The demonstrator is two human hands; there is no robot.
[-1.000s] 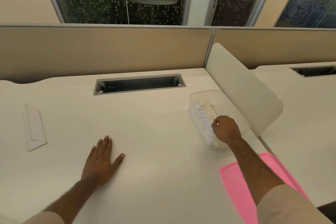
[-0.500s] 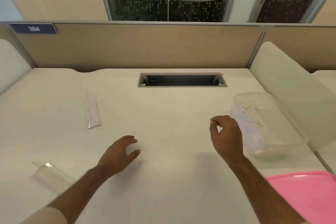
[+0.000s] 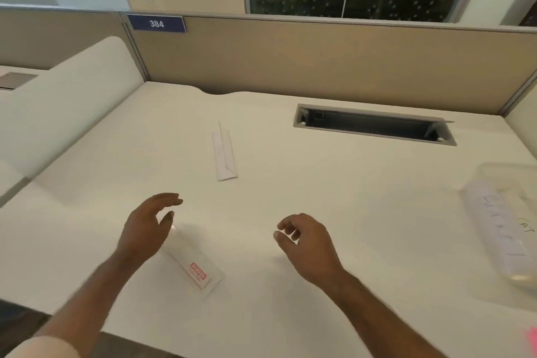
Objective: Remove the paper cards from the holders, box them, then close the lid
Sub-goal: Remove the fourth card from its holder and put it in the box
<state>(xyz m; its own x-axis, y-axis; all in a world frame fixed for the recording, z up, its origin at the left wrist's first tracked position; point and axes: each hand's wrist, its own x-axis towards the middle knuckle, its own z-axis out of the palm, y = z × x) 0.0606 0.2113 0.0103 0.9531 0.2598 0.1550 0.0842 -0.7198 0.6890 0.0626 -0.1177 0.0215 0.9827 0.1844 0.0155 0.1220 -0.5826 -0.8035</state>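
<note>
Down near the front of the white table (image 3: 334, 197), the person's left hand (image 3: 142, 229) hovers with its fingers (image 3: 168, 200) spread and gently bent, holding nothing. A clear plastic holder (image 3: 193, 266) with a red label lies flat just beneath and beside that hand; its upper end reaches close to the thumb, though whether the thumb touches it cannot be told because of blur. The rest of this holder stretches away toward the table's front edge, to the right of the left forearm. The right hand (image 3: 308, 244) hangs over bare tabletop, well apart from that holder, its fingers (image 3: 286, 227) loosely curled with nothing between them. Farther back, between the two hands and beyond their reach, a second holder (image 3: 224, 154) lies flat with a white paper card inside it. At the right edge sits a clear plastic box (image 3: 505, 229), open on top, with paper cards (image 3: 494, 221) bearing handwriting lying inside. A sliver of the pink lid (image 3: 533, 341) shows at the lower right corner. A cable slot (image 3: 374, 125) is cut into the table near the beige partition, which carries a blue sign (image 3: 157, 23) reading 384.
</note>
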